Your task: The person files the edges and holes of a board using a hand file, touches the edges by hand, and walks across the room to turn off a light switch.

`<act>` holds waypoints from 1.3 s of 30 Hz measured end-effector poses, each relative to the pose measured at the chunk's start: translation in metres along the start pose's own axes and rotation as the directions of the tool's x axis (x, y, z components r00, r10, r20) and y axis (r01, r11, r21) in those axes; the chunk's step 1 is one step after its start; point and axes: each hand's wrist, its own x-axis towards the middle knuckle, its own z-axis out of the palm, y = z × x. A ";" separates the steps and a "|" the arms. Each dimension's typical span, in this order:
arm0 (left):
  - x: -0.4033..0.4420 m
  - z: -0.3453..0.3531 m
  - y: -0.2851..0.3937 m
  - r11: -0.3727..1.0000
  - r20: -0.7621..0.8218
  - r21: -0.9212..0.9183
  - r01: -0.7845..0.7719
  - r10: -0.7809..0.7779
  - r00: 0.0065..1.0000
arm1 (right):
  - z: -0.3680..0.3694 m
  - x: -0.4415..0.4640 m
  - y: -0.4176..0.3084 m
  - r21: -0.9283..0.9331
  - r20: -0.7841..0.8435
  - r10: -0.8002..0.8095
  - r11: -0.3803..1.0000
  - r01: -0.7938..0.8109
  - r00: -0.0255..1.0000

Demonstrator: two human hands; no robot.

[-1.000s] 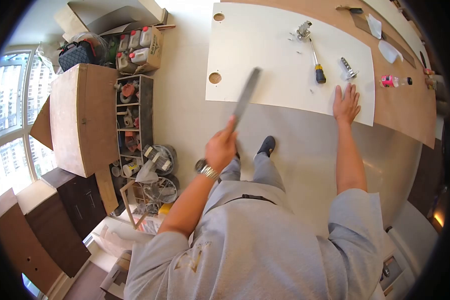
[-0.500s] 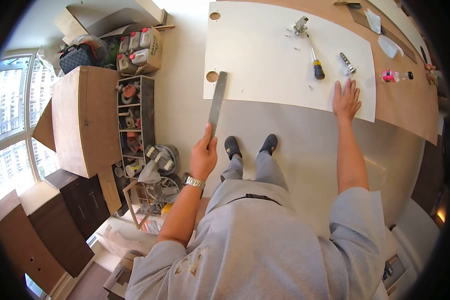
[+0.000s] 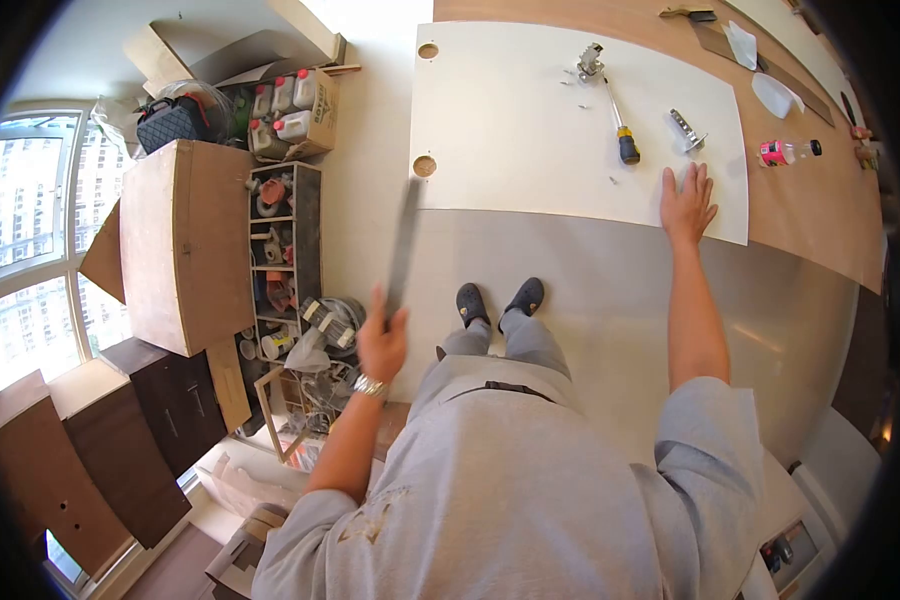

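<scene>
My left hand (image 3: 382,338) is wrapped round the end of a long, flat grey metal file (image 3: 404,245), blurred by motion. The file's tip is by the left corner of a white panel (image 3: 530,130), near one of its round hinge holes (image 3: 424,166); whether it touches the panel I cannot tell. Flat on the panel's near right part lies my right hand (image 3: 687,207), fingers spread. Just beyond it is a metal cabinet hinge (image 3: 686,131). A second hinge (image 3: 590,64) lies farther left, beside a screwdriver (image 3: 627,145) with a yellow and black handle. Several small screws (image 3: 582,107) are scattered around.
A brown board (image 3: 820,200) lies under the panel, bearing a pink-labelled bottle (image 3: 785,153) and a brush (image 3: 688,13). To the left stand a shelf of tools (image 3: 285,240), a wooden cabinet (image 3: 185,250) and a box of jugs (image 3: 315,110).
My left hand has drawn the file back towards my body and left, off the panel's surface near the hole. My right hand stays flat on the panel. The view has shifted slightly.
</scene>
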 end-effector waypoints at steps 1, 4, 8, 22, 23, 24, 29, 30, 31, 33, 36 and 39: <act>-0.013 -0.022 -0.015 0.999 -0.067 0.035 -0.041 0.043 0.997 | 0.000 -0.006 -0.005 0.053 -0.074 -0.084 0.995 0.088 0.994; -0.041 -0.076 -0.048 0.989 -0.140 0.143 0.034 -0.014 0.990 | -0.013 -0.071 -0.055 0.257 -0.220 -0.346 0.881 0.397 0.912; -0.029 -0.089 -0.072 0.990 -0.186 -0.073 0.119 -0.130 0.974 | -0.041 -0.160 -0.171 0.272 0.113 -0.683 0.720 0.639 0.722; 0.126 -0.119 -0.070 0.978 0.309 -0.203 0.038 0.027 0.951 | -0.037 -0.328 -0.322 0.864 0.418 -0.758 0.501 0.038 0.500; 0.128 -0.103 -0.053 0.959 0.290 -0.278 -0.058 0.141 0.946 | -0.054 -0.329 -0.317 0.898 0.433 -0.677 0.381 -0.220 0.595; 0.127 -0.086 -0.035 0.923 0.262 -0.354 -0.148 0.250 0.932 | -0.073 -0.336 -0.310 0.878 0.464 -0.584 0.199 -0.436 0.667; 0.099 -0.033 0.094 0.778 0.514 -0.511 -0.365 0.617 0.596 | -0.114 -0.325 -0.268 0.901 0.379 0.064 -0.252 -0.353 0.923; 0.090 -0.031 0.112 0.794 0.611 -0.576 -0.193 0.576 0.544 | -0.110 -0.319 -0.250 0.906 0.388 0.200 -0.262 -0.332 0.900; 0.083 -0.022 0.116 0.800 0.652 -0.583 -0.142 0.565 0.505 | -0.113 -0.318 -0.238 0.908 0.377 0.226 -0.284 -0.309 0.898; 0.071 -0.005 0.113 0.816 0.732 -0.576 -0.039 0.537 0.419 | -0.123 -0.318 -0.214 0.906 0.362 0.282 -0.330 -0.265 0.888; 0.108 0.014 0.084 0.719 0.582 -0.364 -0.591 0.672 0.459 | -0.080 -0.336 -0.179 0.920 0.379 0.414 -0.071 -0.386 0.828; 0.183 0.029 0.056 0.486 0.565 0.146 -0.862 0.674 0.476 | -0.046 -0.358 -0.164 0.863 0.266 0.414 0.301 -0.407 0.870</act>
